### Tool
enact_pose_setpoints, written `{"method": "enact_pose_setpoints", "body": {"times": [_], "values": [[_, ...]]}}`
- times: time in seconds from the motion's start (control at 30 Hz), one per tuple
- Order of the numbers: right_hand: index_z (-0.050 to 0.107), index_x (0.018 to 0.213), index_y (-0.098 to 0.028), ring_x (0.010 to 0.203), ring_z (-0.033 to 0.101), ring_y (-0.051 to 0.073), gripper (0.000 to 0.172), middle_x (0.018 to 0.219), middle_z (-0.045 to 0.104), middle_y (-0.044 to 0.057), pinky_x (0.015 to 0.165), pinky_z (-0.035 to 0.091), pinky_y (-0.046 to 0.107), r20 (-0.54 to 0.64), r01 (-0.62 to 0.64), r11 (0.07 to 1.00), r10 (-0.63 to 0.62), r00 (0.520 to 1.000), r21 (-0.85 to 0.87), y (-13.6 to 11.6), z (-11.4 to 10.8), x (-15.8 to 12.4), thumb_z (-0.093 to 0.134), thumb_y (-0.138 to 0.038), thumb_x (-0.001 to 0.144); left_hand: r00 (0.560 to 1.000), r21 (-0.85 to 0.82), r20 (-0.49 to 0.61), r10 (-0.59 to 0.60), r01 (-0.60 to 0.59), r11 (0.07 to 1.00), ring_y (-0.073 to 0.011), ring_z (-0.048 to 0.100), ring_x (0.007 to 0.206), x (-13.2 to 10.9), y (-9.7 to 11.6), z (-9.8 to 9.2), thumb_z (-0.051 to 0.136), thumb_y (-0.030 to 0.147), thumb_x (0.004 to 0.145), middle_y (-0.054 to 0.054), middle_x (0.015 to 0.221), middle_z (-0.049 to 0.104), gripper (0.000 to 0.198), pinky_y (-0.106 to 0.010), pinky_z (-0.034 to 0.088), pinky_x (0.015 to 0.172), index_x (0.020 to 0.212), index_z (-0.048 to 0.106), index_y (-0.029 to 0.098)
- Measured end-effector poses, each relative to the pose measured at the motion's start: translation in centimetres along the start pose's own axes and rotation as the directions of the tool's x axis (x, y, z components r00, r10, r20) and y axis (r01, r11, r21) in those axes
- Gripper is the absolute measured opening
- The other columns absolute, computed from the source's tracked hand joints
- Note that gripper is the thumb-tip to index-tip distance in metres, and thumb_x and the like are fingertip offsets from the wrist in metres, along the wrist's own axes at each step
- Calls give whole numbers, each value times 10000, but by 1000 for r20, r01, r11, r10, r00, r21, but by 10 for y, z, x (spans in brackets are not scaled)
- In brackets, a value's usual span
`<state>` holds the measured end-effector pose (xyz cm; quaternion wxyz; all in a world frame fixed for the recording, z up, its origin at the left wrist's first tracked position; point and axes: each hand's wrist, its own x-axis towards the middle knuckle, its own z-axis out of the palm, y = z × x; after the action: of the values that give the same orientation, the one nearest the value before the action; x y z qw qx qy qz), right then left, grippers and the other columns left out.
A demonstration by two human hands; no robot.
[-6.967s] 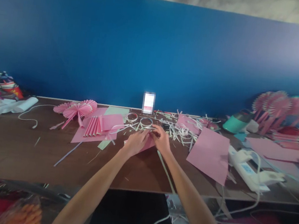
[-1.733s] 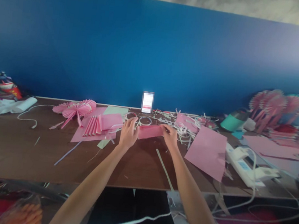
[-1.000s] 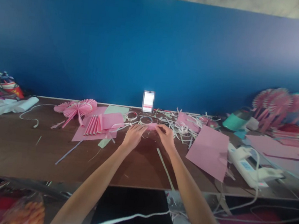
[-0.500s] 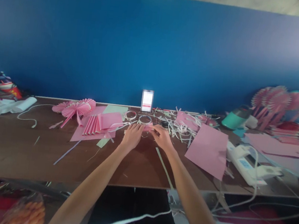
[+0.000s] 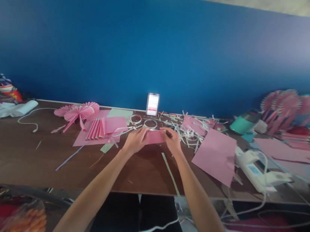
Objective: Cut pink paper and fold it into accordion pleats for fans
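Between my hands is a piece of pink paper [image 5: 155, 138], its lower face turned towards me. My left hand [image 5: 137, 139] grips its left edge, fingers closed. At the upper right corner my right hand [image 5: 171, 138] pinches the same paper with thumb and fingers. Just behind it lie two tape rolls, one tape roll [image 5: 150, 123] in the middle and another tape roll [image 5: 135, 119] to its left. Left of my hands, a pleated pink paper [image 5: 96, 129] rests on flat pink sheets. A pale green strip [image 5: 170, 172] lies beneath my right forearm.
Pink paper fans [image 5: 80, 113] lie at left. White paper shreds [image 5: 189, 135] and a pink sheet [image 5: 215, 153] are on the right, beside a power strip [image 5: 255, 173] with cables. A lit phone [image 5: 152, 104] stands against the blue wall [image 5: 157, 48].
My hands have moved slightly apart. More of the pink paper now shows between them, where before only a narrow strip was visible.
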<state>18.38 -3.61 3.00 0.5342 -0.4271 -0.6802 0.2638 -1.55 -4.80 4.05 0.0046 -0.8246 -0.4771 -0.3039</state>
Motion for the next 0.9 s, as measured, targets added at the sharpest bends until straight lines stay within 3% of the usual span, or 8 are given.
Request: {"method": "enact_pose_setpoints", "body": {"times": [0.17, 0.33, 0.53, 0.7, 0.9], "values": [[667, 883, -186, 547, 457, 123, 313, 633, 561, 5, 482, 328, 236, 39, -80, 995, 78, 996, 61, 6, -7, 3, 539, -462, 808, 994, -98, 111, 10, 1, 995, -192, 615, 902, 0, -12, 6, 358, 361, 927, -26, 1047, 654, 286, -276, 447, 766, 1111, 542, 241], [655, 932, -194, 556, 458, 118, 292, 667, 577, -1, 501, 337, 231, 179, -100, 993, 88, 980, 56, 7, -10, 3, 530, -426, 807, 980, -112, 199, 21, 1, 994, -178, 621, 846, 3, -20, 11, 370, 406, 920, -33, 993, 665, 309, -265, 444, 763, 1045, 593, 232], [652, 957, -184, 616, 504, 127, 270, 727, 612, 3, 554, 372, 232, 269, -167, 980, 132, 954, 112, 9, -15, 3, 534, -353, 782, 962, -263, 251, 106, -38, 964, -179, 616, 884, 4, -26, 1, 443, 390, 888, -34, 1003, 669, 290, -257, 449, 781, 1051, 608, 216], [682, 862, -191, 733, 555, 158, 244, 837, 657, 14, 643, 411, 261, 174, -145, 985, 126, 977, 99, 20, -21, 5, 482, -256, 738, 960, -304, 259, 103, -20, 952, -188, 596, 1001, 1, -21, -5, 444, 236, 852, -24, 1153, 628, 378, -292, 445, 881, 1216, 546, 248], [693, 855, -195, 587, 506, 142, 277, 701, 638, -2, 546, 377, 255, 45, -166, 981, 162, 986, 104, 34, -20, 8, 458, -256, 721, 967, -384, 234, 102, -4, 923, -188, 530, 1152, 1, -20, -2, 372, 197, 877, -6, 1260, 568, 409, -316, 401, 988, 1245, 540, 263]]}}
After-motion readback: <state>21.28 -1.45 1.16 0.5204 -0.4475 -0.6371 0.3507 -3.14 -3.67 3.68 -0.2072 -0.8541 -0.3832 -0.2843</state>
